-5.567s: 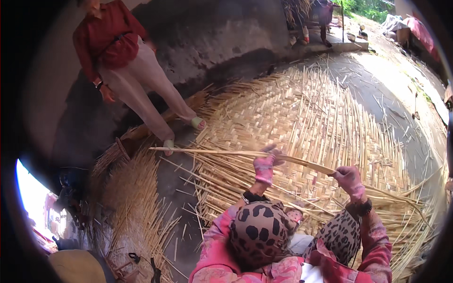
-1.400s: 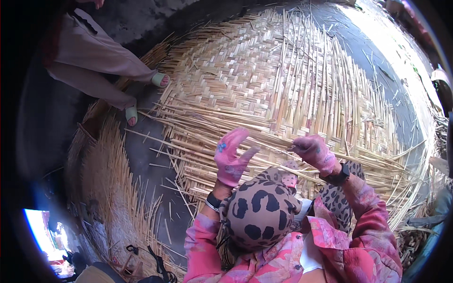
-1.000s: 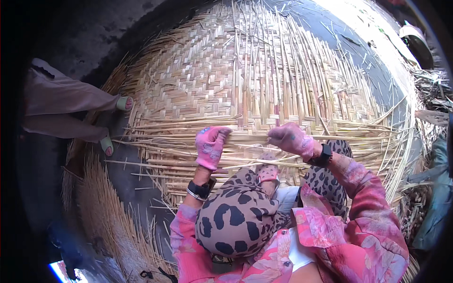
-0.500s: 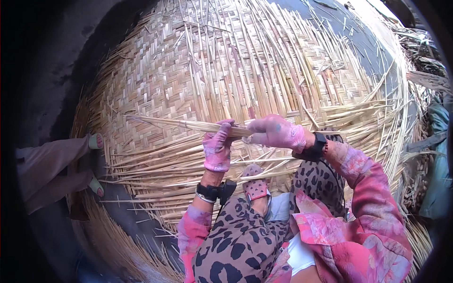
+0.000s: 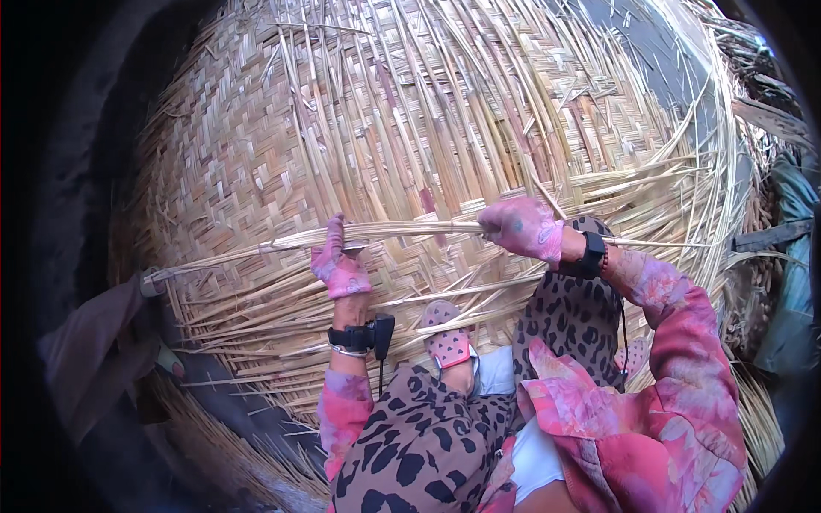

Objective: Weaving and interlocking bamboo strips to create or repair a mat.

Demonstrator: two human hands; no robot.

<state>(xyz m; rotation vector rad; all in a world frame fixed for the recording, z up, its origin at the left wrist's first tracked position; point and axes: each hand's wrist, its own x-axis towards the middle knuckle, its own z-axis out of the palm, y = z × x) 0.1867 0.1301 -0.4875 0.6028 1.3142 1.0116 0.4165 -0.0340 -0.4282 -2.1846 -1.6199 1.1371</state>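
Observation:
A long pale bamboo strip [image 5: 410,229] runs crosswise over a big round woven bamboo mat [image 5: 256,154]. My left hand [image 5: 339,261], in a pink glove, grips the strip left of centre. My right hand [image 5: 522,227], gloved the same, is closed on the strip further right. Both hands sit just above the mat's near woven part. A black band is on each wrist. My foot in a pink perforated shoe [image 5: 448,335] rests on the mat's near edge, below the strip.
Loose unwoven strips [image 5: 513,77] fan out across the mat's far and right side. Another person's leg and foot [image 5: 111,333] stand at the mat's left edge. Bundled strips [image 5: 753,419] lie at the lower right. Dark ground borders the left.
The view has swung left and down over the mat. My hands have closed on the strip and spread apart along it. The other person has slid to the left edge of view.

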